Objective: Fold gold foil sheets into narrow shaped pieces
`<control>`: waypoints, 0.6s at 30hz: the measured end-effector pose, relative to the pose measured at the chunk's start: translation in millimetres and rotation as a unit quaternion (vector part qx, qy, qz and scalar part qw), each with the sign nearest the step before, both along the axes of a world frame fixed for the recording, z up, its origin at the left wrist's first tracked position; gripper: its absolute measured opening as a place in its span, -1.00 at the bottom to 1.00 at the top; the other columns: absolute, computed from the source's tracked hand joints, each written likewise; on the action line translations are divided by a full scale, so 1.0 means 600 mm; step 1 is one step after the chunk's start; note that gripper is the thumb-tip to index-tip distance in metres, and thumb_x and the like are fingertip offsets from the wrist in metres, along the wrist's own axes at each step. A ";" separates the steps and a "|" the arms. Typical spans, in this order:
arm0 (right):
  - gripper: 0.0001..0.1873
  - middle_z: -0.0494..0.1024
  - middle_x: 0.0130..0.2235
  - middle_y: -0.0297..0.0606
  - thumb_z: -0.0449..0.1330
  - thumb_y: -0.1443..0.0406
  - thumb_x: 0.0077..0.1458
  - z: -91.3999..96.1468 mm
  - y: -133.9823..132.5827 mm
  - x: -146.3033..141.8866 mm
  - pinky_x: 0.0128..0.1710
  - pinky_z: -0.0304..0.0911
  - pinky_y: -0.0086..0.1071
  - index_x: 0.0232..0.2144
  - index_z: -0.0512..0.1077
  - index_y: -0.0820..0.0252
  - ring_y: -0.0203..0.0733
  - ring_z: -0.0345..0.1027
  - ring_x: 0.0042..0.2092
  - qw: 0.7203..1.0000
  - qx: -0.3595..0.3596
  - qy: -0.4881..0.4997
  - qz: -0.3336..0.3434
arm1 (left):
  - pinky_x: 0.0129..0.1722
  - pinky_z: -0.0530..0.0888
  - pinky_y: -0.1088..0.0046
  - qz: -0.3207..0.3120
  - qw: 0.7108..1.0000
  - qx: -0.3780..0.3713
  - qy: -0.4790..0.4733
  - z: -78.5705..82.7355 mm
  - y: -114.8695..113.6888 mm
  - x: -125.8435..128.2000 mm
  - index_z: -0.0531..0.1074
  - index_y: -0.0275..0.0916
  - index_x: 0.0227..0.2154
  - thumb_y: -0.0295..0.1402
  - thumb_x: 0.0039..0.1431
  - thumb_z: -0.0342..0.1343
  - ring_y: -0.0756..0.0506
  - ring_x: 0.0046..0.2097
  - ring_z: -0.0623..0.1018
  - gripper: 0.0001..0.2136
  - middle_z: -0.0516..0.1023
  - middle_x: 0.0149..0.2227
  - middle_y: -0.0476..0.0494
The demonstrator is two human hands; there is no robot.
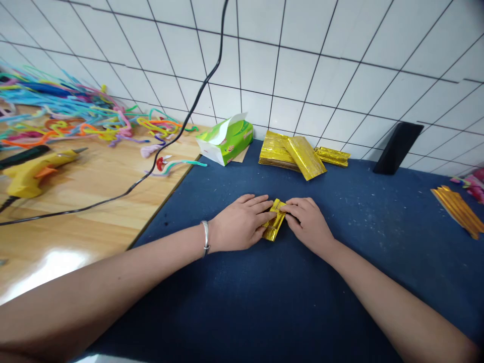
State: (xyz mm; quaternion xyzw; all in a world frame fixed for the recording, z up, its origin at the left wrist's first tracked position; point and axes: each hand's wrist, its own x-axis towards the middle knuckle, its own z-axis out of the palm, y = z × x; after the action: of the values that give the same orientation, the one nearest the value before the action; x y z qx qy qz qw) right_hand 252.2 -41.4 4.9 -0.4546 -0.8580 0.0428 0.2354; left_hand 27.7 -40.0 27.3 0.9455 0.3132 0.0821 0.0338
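Note:
A small strip of shiny gold foil paper [273, 233], with folds along its length, lies on the dark blue mat between my hands. My left hand [242, 223] rests on its left side, fingers stretched out flat across the foil and covering part of it. A silver bracelet circles that wrist. At the strip's upper right edge, the fingertips of my right hand [308, 222] are bent and drawn together on the foil. Part of the edge is hidden under those fingertips.
Gold foil sheets [278, 148] are stacked by the tiled wall, beside a green tissue box [230, 141]. A black upright object [398, 148] leans there. Orange-gold folded strips [457, 209] lie far right. Leftward are a yellow glue gun [34, 174], a black cable [192, 108] and colourful pipe cleaners [71, 108].

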 end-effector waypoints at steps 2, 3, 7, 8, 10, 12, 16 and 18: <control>-0.76 0.45 -0.18 -0.23 0.05 0.38 0.12 0.001 0.001 0.001 -0.08 0.17 -0.21 -0.18 0.43 0.10 -0.16 0.25 -0.12 1.000 0.000 0.003 0.001 | 0.15 0.13 0.18 -0.006 1.000 -0.003 0.002 0.001 0.002 0.000 0.25 -0.17 0.08 -0.33 0.19 -0.12 -0.17 0.20 0.20 -0.62 0.23 0.17 -0.17; -0.76 0.45 -0.20 -0.24 0.05 0.38 0.12 0.001 0.002 0.001 -0.09 0.16 -0.21 -0.19 0.44 0.10 -0.16 0.25 -0.13 1.000 0.000 0.004 0.000 | 0.14 0.15 0.19 -0.009 1.000 -0.005 0.001 0.002 0.002 0.000 0.26 -0.18 0.07 -0.33 0.19 -0.12 -0.17 0.18 0.22 -0.62 0.25 0.15 -0.17; -0.79 0.44 -0.25 -0.24 0.06 0.38 0.12 0.000 0.002 0.002 -0.10 0.15 -0.22 -0.22 0.44 0.12 -0.16 0.25 -0.16 1.000 0.000 0.002 -0.001 | 0.06 0.24 0.25 -0.012 1.000 -0.015 -0.005 0.009 0.003 0.001 0.31 -0.17 0.03 -0.35 0.17 -0.08 -0.15 0.09 0.31 -0.65 0.33 0.07 -0.16; -0.80 0.44 -0.25 -0.24 0.06 0.38 0.12 0.000 0.001 0.002 -0.11 0.15 -0.22 -0.23 0.44 0.12 -0.16 0.25 -0.17 1.000 0.000 0.002 -0.001 | 0.04 0.26 0.26 -0.011 1.000 -0.016 -0.005 0.011 0.004 0.000 0.32 -0.16 0.02 -0.36 0.17 -0.07 -0.14 0.07 0.32 -0.66 0.34 0.05 -0.15; -0.81 0.43 -0.26 -0.23 0.07 0.37 0.12 -0.001 0.000 0.002 -0.11 0.15 -0.23 -0.24 0.45 0.13 -0.17 0.25 -0.17 1.000 0.002 0.005 -0.003 | 0.03 0.27 0.27 -0.009 1.000 -0.013 -0.004 0.012 0.006 -0.003 0.33 -0.15 0.00 -0.39 0.17 -0.07 -0.13 0.05 0.33 -0.67 0.34 0.05 -0.13; -0.82 0.43 -0.27 -0.23 0.07 0.35 0.12 -0.001 0.000 0.001 -0.12 0.15 -0.24 -0.25 0.45 0.13 -0.18 0.25 -0.18 1.000 0.003 0.007 -0.005 | 0.02 0.27 0.27 -0.006 1.000 0.001 -0.006 0.012 0.011 -0.008 0.35 -0.15 -0.02 -0.42 0.17 -0.06 -0.13 0.05 0.32 -0.68 0.33 0.06 -0.12; -0.83 0.43 -0.29 -0.23 0.07 0.31 0.14 0.001 0.003 -0.002 -0.13 0.15 -0.25 -0.27 0.46 0.15 -0.19 0.24 -0.20 1.000 0.003 0.007 -0.003 | -0.03 0.29 0.28 0.016 0.999 0.032 -0.025 0.001 0.030 -0.014 0.38 -0.17 -0.07 -0.48 0.17 -0.07 -0.12 -0.01 0.34 -0.71 0.37 0.01 -0.13; -0.83 0.43 -0.30 -0.23 0.07 0.30 0.15 0.002 0.005 -0.003 -0.13 0.15 -0.25 -0.28 0.46 0.15 -0.19 0.24 -0.21 1.000 0.006 0.006 -0.001 | -0.08 0.32 0.32 0.028 0.998 0.034 -0.045 -0.008 0.043 -0.016 0.41 -0.21 -0.14 -0.50 0.17 -0.08 -0.10 -0.08 0.38 -0.75 0.43 -0.10 -0.13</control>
State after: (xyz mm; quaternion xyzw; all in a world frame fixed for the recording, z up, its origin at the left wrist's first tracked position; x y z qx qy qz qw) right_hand 250.6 -38.5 5.9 -0.4540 -0.8563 0.0400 0.2431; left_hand 17.8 -13.9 22.2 0.9324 0.3346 0.1359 0.0130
